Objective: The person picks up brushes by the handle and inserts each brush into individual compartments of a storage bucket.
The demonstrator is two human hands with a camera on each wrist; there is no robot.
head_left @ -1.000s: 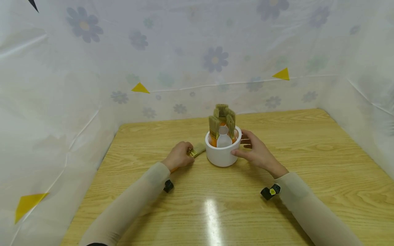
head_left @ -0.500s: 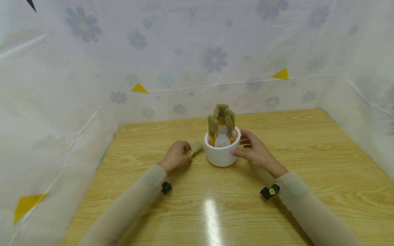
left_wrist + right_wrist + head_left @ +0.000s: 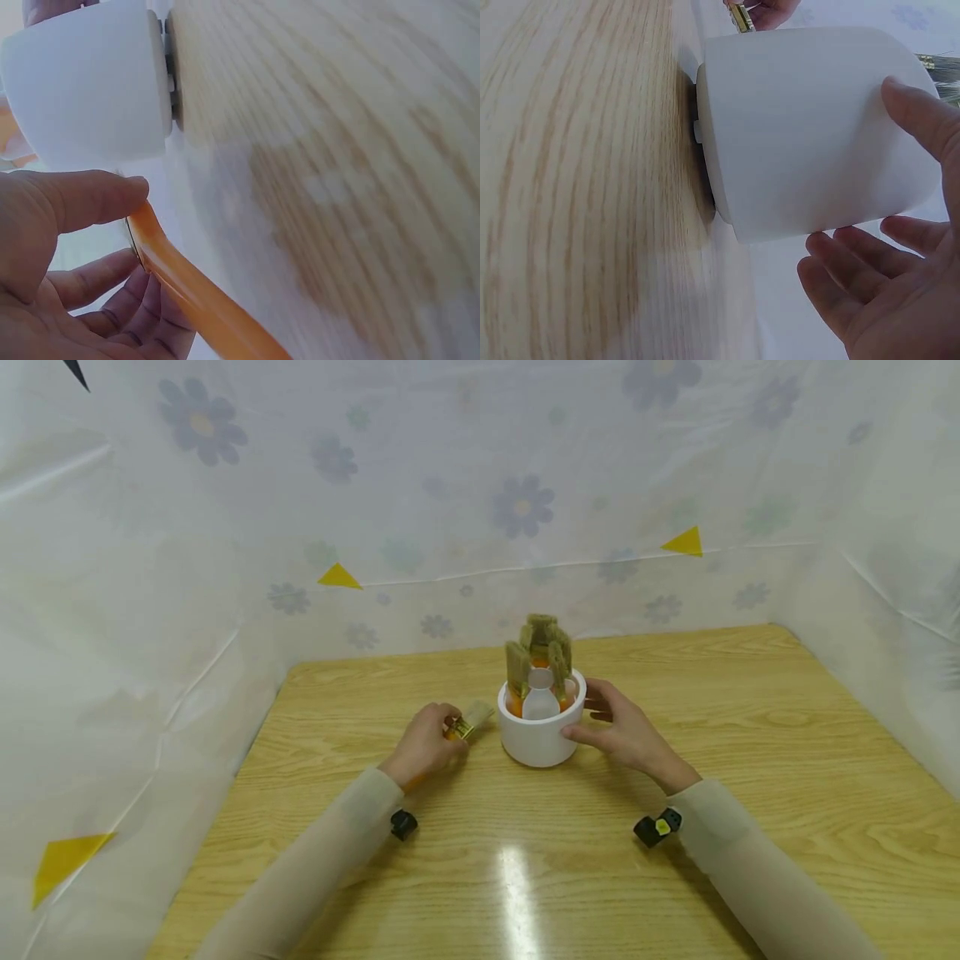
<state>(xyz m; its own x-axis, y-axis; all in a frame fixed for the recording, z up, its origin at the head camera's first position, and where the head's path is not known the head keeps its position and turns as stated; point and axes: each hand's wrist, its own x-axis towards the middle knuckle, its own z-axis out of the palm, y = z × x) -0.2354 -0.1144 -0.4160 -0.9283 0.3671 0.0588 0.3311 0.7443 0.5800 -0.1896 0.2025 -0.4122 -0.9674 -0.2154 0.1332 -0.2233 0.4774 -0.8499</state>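
Observation:
My left hand pinches a flat paintbrush between thumb and fingers, its pale bristles pointing at the white round holder. In the left wrist view the brush's orange handle runs down past my palm. Several more paintbrushes stand bristles up in the holder, around a white centre piece. My right hand steadies the holder from the right, thumb on its front wall and fingers along the far side. The right wrist view shows the holder wall between that thumb and the fingers.
The wood-grain table runs back to a flowered plastic sheet, with more sheeting at both sides. Yellow triangles mark the sheeting. Small black devices sit at both wrists. Under the holder are small feet.
My left hand has drawn slightly left and toward me with the paintbrush, so the bristles are farther from the holder. The right hand and the holder have stayed nearly still.

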